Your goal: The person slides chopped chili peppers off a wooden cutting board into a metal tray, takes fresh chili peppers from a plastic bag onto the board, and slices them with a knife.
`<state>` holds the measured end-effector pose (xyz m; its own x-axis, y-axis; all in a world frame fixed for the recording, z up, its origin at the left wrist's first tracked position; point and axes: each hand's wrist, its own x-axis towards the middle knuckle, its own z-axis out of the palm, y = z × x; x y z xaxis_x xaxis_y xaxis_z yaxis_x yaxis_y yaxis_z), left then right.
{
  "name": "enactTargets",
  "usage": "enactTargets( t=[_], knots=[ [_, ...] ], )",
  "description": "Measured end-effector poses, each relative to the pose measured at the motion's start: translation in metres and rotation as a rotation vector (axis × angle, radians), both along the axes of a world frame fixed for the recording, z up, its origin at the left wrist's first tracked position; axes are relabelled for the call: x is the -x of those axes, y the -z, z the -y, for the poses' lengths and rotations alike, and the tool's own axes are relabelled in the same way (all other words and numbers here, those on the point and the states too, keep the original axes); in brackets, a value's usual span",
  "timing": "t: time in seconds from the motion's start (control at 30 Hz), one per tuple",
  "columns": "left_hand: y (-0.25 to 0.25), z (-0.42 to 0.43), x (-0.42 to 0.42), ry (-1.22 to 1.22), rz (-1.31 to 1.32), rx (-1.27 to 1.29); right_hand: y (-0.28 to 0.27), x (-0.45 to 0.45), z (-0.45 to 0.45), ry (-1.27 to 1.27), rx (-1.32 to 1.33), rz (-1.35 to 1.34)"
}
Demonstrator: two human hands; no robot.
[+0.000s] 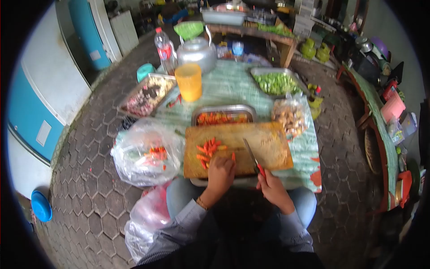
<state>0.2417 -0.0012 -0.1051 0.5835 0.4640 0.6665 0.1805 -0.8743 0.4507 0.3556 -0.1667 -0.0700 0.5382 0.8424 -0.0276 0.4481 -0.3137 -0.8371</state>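
Striped sleeves (182, 220) end in left fingers (225, 162) curled beside chilies (208, 147), right fingers (265, 179) wrapped round a knife (251, 155).

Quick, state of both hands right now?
Left hand: curled down beside the chilies on the board; its grip cannot be told.
Right hand: closed on the knife.

Under me and the green-topped table (228, 83), dark hexagonal pavers (96, 179) cover the floor. To my left I see a pale wall (42, 49) with blue doors (33, 107), and a white cabinet (124, 33) farther back. A long bench (374, 116) lines my right, beside a grey wall (396, 31), in soft daylight.
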Motion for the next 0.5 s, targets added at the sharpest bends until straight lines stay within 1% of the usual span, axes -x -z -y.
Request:
enactTargets(
  t=[0.07,0.1,0.17,0.2,0.43,0.5],
  knots=[
    [0.001,0.003,0.000,-0.027,-0.044,0.040,0.013,0.010,-0.005,0.089,0.094,0.242],
    [0.001,0.005,0.001,-0.018,-0.066,0.076,0.010,0.018,-0.007,0.092,0.132,0.221],
    [-0.005,0.009,0.001,-0.018,-0.032,0.090,-0.006,0.033,-0.013,0.132,0.197,0.439],
    [-0.007,0.011,0.002,-0.019,-0.031,0.102,-0.008,0.038,-0.015,0.125,0.231,0.476],
    [-0.004,0.016,0.005,-0.016,-0.013,0.163,-0.011,0.054,-0.017,0.088,0.370,0.524],
    [-0.002,0.017,0.005,0.007,0.016,0.162,-0.009,0.055,-0.015,0.088,0.324,0.554]
  ],
)
